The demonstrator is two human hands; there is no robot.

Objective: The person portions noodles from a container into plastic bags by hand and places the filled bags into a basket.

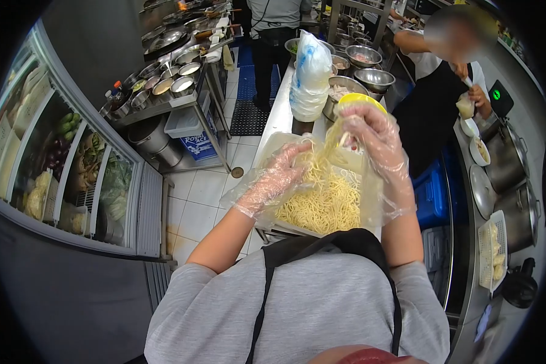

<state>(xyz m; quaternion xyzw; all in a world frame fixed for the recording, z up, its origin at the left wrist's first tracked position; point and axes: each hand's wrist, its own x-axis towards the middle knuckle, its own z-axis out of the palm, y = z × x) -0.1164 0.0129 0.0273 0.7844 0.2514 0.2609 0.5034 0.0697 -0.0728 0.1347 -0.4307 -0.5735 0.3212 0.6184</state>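
Okay, far left: glass-front fridge (133, 209) with vegetables on its shelves, then a metal table (209, 100) holding small pots of pale liquid. Next, left hand (282, 173) in a clear plastic glove, over the left side of the tray (352, 161) — fingers bent and touching hanging strands, cannot tell if they close on them. Yellow noodles (321, 209) sit centre, loosely heaped in the tray, with a bunch of strands raised above the heap between the two hands. Knotted plastic bags (310, 76), whitish with blue marks, stand just beyond the tray. Right hand (370, 134), also gloved, is higher and to the right, fingers closed on the raised strands. Yellow rim (363, 99) shows just behind it, near metal bowls (375, 79). Further right, a person in a black apron (428, 124) holds a small clear bag (466, 105) — big pots (507, 159) and a white basket (492, 252) at the edge.
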